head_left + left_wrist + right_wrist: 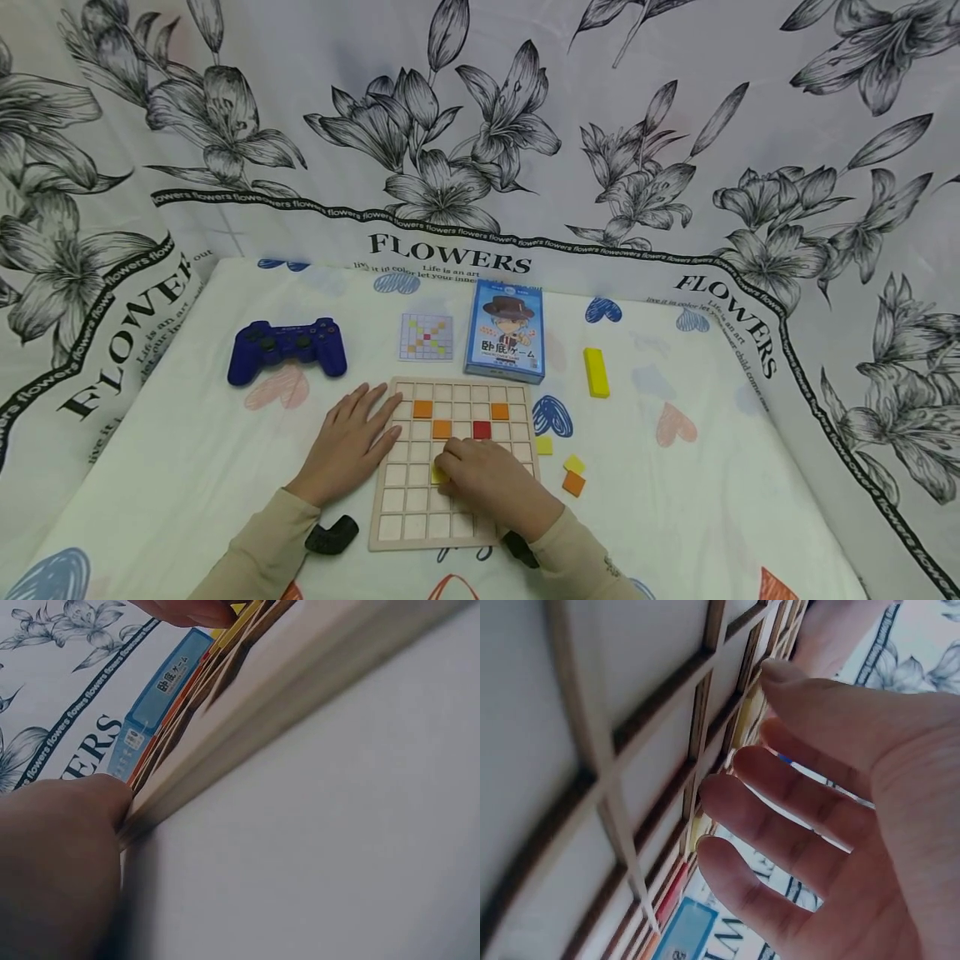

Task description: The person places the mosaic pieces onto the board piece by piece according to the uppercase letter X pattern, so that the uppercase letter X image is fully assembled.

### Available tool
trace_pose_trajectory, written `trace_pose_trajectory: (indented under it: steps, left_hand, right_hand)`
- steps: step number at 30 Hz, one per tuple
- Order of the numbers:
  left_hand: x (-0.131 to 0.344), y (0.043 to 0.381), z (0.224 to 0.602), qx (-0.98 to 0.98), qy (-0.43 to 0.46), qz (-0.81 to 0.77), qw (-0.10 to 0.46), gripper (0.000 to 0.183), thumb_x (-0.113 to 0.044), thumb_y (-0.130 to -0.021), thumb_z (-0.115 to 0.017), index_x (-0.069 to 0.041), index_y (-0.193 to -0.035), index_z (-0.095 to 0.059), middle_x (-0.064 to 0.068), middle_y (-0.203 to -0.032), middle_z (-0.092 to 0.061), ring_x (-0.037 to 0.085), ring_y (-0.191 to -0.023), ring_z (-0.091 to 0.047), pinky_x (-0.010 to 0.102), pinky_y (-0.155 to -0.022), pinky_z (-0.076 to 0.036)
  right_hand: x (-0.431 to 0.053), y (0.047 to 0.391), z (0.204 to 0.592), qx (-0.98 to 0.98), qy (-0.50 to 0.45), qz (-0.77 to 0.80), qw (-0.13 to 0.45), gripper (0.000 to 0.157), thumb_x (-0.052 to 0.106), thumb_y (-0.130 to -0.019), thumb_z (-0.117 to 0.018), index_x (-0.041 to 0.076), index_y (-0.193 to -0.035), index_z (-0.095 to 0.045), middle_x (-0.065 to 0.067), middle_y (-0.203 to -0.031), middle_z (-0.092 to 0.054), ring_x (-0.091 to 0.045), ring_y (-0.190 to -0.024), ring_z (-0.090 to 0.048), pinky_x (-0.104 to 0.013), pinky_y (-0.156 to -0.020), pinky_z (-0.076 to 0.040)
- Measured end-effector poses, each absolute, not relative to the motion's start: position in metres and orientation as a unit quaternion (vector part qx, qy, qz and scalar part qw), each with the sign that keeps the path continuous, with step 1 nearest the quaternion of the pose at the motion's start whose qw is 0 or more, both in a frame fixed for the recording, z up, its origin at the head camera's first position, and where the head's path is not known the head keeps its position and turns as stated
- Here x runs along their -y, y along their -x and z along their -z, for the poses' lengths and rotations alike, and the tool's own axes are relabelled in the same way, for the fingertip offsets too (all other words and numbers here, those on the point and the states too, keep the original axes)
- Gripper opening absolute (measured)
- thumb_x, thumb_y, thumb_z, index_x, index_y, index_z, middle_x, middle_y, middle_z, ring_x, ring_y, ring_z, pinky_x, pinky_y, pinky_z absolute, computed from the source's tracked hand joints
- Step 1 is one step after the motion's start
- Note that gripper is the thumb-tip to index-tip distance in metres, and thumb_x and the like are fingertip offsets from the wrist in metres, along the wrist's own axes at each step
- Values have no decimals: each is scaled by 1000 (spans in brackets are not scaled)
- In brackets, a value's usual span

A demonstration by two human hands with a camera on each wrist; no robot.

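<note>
A wooden grid board point(392, 500) lies flat on the cloth. My left hand point(348, 442) rests along its left edge with fingers stretched out, thumb against the frame. Over the board's middle, my right hand point(491, 479) holds a small yellow square tile point(437, 476) at the fingertips. In the right wrist view, thumb and forefinger are on either side of this yellow tile point(747, 716), close over the grid; the other fingers are loosely bent. Orange tiles point(423, 409) and one red tile point(482, 430) sit in cells of the upper rows. The right hand hides part of the grid.
Beside the board's right edge lie loose yellow point(573, 463) and orange point(573, 483) tiles. Behind it are a pattern card point(426, 337) and a blue game box point(506, 333). A yellow bar point(597, 372) lies right, a blue game controller point(287, 350) left, a black object point(332, 535) near the left sleeve.
</note>
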State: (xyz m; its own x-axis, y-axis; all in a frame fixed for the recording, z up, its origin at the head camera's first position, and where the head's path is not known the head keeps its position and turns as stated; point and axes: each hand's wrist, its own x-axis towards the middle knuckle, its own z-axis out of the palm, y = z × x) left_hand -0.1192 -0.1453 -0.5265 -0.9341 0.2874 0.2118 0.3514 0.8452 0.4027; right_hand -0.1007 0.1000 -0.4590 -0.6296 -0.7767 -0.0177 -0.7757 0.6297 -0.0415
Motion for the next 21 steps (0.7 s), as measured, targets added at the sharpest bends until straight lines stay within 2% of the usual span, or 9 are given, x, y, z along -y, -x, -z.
trace_pose_trajectory:
  steps: [5, 9, 14, 17, 21]
  left_hand:
    - [145, 119, 525, 956, 165, 229, 75, 53, -42, -99, -47, -18, -146, -42, 12, -151, -36, 35, -143, -22, 55, -113, -17]
    - [144, 118, 524, 956, 161, 235, 72, 51, -40, -100, -46, -17, -145, -44, 12, -151, -36, 35, -143, -21, 56, -112, -18]
    - [144, 118, 525, 955, 158, 239, 73, 50, -41, -100, -46, -16, -144, -45, 12, -151, -36, 35, -143, -22, 56, -112, -19]
    - [145, 119, 526, 955, 159, 236, 77, 50, -42, -100, -46, -17, -144, -45, 12, -151, -37, 35, -143, -22, 56, -112, -19]
    - [146, 119, 526, 955, 162, 235, 80, 51, -43, -100, -45, -19, -144, -44, 11, -151, -37, 35, -142, -23, 56, -112, -19]
  right_hand:
    - [-119, 101, 450, -917, 398, 30, 0, 31, 40, -89, -66, 20, -113, -64, 8, -100, -62, -6, -84, -56, -20, -78, -52]
    - [-156, 100, 444, -934, 354, 43, -30, 30, 35, -88, -69, 16, -110, -65, 5, -97, -63, -8, -79, -56, -22, -73, -53]
    - [-207, 97, 447, -963, 264, 51, -20, 28, 25, -83, -76, 14, -106, -66, 5, -94, -65, -7, -72, -55, -23, -68, -54]
    - [-232, 96, 450, -976, 211, 52, -3, 28, 17, -81, -77, 14, -107, -66, 3, -97, -64, -10, -77, -59, -27, -71, -55]
    - [-253, 95, 453, -980, 189, 61, 8, 34, 4, -79, -76, 15, -109, -67, 3, -104, -64, -15, -92, -65, -32, -80, -56]
